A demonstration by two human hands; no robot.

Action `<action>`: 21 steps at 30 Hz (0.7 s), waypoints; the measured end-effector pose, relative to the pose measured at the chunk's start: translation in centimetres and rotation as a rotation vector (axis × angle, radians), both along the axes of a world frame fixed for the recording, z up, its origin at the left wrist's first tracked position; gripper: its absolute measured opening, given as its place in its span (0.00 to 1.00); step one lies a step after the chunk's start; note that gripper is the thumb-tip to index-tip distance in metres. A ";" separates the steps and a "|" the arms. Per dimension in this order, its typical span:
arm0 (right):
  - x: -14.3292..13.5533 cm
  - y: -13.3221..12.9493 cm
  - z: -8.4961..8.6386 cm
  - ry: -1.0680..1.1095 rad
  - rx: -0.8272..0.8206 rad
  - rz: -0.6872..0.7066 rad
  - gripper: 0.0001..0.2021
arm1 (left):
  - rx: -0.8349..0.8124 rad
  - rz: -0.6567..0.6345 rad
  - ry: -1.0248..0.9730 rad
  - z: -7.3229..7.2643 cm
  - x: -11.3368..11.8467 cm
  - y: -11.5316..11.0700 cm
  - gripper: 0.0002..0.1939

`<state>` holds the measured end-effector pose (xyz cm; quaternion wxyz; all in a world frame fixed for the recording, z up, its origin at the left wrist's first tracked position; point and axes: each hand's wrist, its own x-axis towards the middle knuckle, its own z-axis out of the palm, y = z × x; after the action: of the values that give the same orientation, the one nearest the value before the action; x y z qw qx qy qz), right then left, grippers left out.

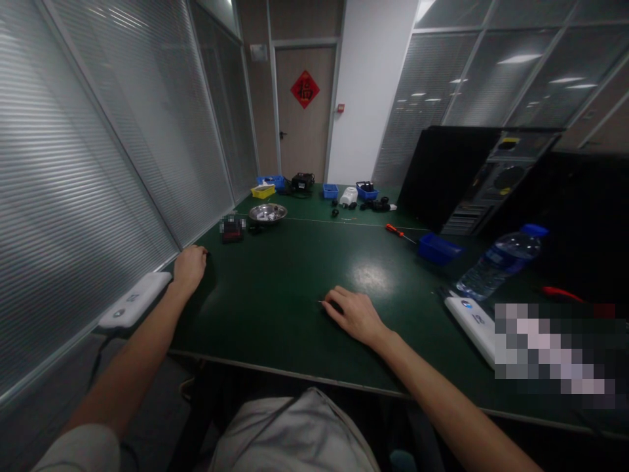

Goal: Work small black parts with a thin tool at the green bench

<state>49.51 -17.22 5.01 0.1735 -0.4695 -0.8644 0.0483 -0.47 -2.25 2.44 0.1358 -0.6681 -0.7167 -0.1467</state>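
Resting at one o'clock, the right hand (356, 316) seems to pinch a thin pale sliver (321, 302), likely fingertips-only for fine control. Left hand (190, 265) sits at eleven, probably steadying; can't tell its grip. Farther off, the orange-handled screwdriver (400, 233) at one and steel dish (268, 213) near twelve probably leave elbow room.

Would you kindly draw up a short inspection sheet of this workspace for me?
Surface: green table, shiny.
Job's things: dark bit at the left hand's fingertips, pale tip at the right hand's; both too small to identify.
Clutter: screwdriver, blue tray and bottle to the right; metal bowl of small things farther off.
Hands: left at the table's left edge; right nearer the middle, fingers curled.
Cables: dark cable below the left white device.
Surroundings: blinds at left, door ahead, computer case at right.
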 end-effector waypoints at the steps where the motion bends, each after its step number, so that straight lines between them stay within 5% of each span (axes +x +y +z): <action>1: 0.0 0.0 0.0 -0.001 0.009 -0.005 0.13 | 0.000 0.006 -0.002 0.0 0.1 0.0 0.20; 21: 0.3 0.2 -0.4 -0.029 0.072 -0.032 0.12 | 0.018 -0.005 -0.047 0.3 0.3 -0.6 0.17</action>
<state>49.80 -17.00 4.57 0.1785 -0.4775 -0.8603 0.0076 -0.17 -2.86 2.76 0.1243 -0.6650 -0.7167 -0.1691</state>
